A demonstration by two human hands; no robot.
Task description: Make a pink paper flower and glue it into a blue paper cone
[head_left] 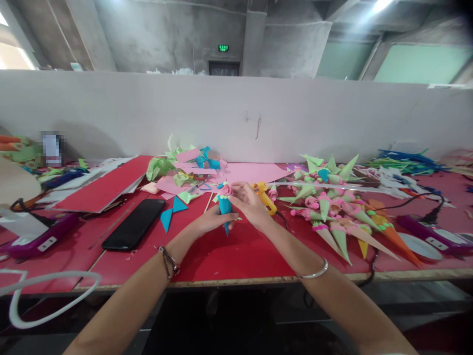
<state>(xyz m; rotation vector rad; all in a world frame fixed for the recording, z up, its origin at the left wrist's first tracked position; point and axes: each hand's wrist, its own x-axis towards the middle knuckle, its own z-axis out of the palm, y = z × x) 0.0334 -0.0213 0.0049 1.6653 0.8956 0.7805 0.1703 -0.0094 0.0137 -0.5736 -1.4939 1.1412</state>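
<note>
My left hand (214,220) is wrapped around a small blue paper cone (225,204), its point hanging down. A pink paper swirl (226,189) with pale beads tops the cone, like an ice cream. The fingers of my right hand (251,203) are bent together against the swirl's right side; whether a small piece sits between them is hidden. Just beyond my right hand lies a yellow hot glue gun (266,198). Two blue paper triangles (167,219) rest left of my left hand, near a black phone (133,225).
Finished paper cones (328,202) in green, pink and orange are heaped at the right. Paper scraps (185,167) lie at the back, with red sheets (105,183) to the left. Purple power strips (436,235) sit at both sides. A white partition (207,113) closes off the table's far side.
</note>
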